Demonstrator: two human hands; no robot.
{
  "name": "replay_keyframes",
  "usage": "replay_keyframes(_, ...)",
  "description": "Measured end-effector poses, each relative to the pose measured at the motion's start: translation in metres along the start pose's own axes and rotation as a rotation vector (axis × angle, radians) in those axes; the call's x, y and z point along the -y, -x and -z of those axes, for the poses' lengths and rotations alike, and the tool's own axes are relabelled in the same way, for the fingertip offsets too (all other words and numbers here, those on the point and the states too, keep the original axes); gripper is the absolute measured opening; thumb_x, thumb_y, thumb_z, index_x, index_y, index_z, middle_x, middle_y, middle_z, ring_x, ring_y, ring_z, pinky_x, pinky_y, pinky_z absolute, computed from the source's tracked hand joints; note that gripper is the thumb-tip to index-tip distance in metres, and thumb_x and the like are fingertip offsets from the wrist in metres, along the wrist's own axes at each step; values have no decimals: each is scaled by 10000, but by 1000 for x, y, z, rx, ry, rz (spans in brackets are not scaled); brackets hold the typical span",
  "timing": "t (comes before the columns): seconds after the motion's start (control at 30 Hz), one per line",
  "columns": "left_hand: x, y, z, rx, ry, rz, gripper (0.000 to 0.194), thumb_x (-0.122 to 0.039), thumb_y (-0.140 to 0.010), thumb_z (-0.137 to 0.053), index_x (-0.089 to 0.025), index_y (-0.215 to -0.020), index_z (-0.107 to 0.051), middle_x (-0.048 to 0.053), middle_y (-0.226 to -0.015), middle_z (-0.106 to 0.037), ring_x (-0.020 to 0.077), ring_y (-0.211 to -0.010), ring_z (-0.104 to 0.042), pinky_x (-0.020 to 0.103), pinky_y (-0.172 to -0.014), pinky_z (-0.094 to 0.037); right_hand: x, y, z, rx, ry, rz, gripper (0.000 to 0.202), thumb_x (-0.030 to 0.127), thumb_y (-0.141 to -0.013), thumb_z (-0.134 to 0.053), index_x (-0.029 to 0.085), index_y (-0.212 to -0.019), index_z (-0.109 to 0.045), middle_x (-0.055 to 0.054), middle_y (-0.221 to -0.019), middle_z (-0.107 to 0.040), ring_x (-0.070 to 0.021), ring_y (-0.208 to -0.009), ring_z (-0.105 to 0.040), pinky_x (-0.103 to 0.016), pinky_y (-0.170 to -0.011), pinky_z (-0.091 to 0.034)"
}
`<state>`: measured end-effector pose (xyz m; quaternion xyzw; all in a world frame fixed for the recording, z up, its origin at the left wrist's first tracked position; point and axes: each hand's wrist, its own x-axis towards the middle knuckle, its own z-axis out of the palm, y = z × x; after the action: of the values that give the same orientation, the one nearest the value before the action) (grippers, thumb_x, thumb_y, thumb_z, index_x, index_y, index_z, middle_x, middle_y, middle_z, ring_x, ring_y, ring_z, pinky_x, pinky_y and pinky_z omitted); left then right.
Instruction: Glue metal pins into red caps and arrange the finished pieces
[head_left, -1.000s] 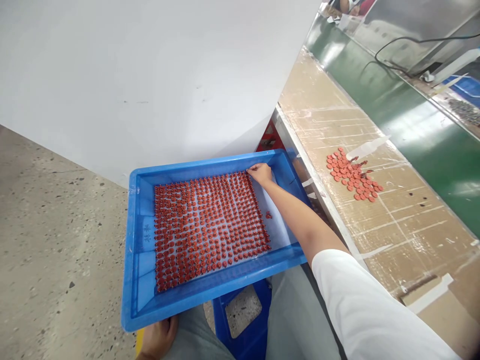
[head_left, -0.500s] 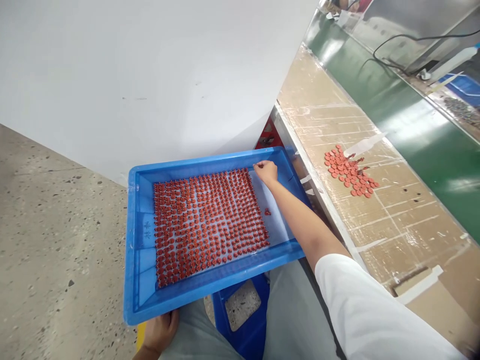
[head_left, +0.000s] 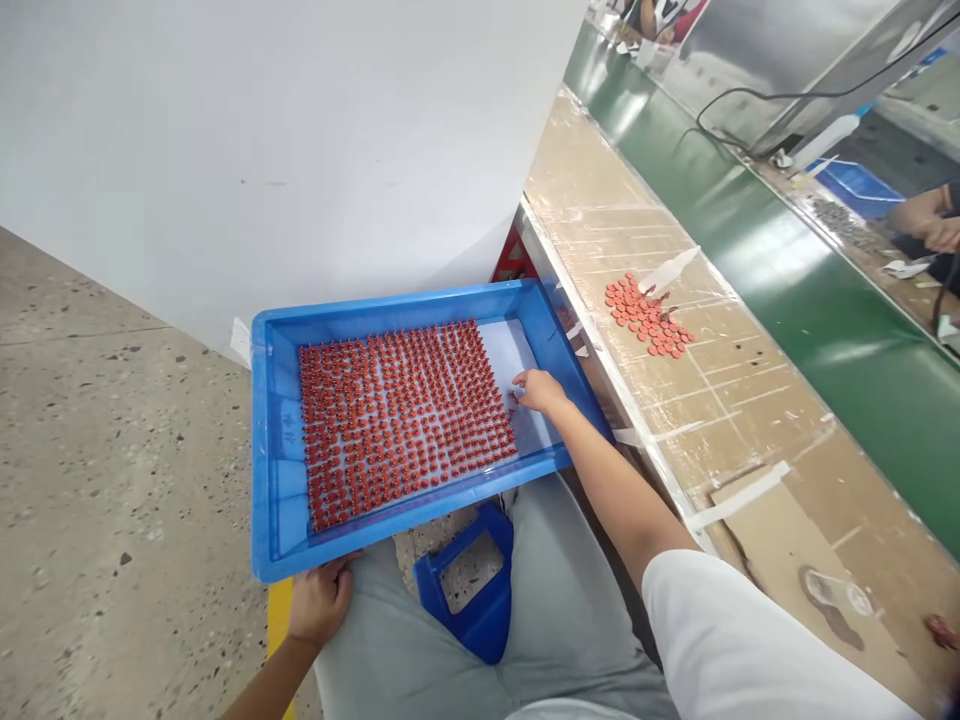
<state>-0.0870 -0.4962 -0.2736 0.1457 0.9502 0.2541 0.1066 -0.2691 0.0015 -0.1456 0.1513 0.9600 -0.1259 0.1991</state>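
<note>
With the tray's middle as the clock, the left hand (head_left: 322, 605) is at seven, by the near rim of the blue rectangular plastic tray (head_left: 261, 440); its grip I cannot tell. Inside, small red pin-topped pieces (head_left: 397, 415) stand in dense rows; at three, the right hand (head_left: 541, 390) has bent fingers near a loose piece (head_left: 513, 398), grasp unclear. Flat red discs (head_left: 637, 313) lie at two on a brown cardboard-covered bench (head_left: 592, 235); a white smooth panel (head_left: 300, 120) blocks twelve.

Illumination is bright and diffuse. White glare lies along the green strip (head_left: 825, 330), upper right; smaller highlights dot the glossy surface (head_left: 720, 380). Soft shading covers the lower right of the white panel (head_left: 300, 150). Fine detail of the red pieces (head_left: 405, 410) is unresolved. The lower right corner appears stretched and blurred.
</note>
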Motion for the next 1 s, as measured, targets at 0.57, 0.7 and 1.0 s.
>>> replay_keyframes(0.57, 1, 4, -2, 42, 16, -68, 322, -224, -821, -414, -226, -974, -697, 30, -1022, -718, 226, -985, -635, 375, -912, -489, -2, 27, -21, 47, 123, 183, 211, 211, -766, -627, 300, -917, -745, -13, -998, -733, -195, -975, -664, -235, -861, -471)
replay_keyframes(0.7, 3, 4, -2, 38, 11, -71, 332, -224, -824, -406, -224, -978, -700, 33, -1020, -719, 226, -988, -636, 374, -916, -490, -7, 23, -21, 40, 145, 152, 192, 210, -761, -633, 277, -902, -744, -29, -968, -737, -189, -957, -668, -230, -856, -472)
replay_keyframes(1.0, 6, 4, -6, 32, 15, -53, 346, -227, -826, -403, -230, -990, -707, 29, -1029, -720, 233, -983, -640, 375, -915, -498, -12, 23, -21, 42, 211, 89, 170, 240, -725, -691, 236, -887, -741, -91, -928, -731, -211, -893, -678, -251, -765, -497)
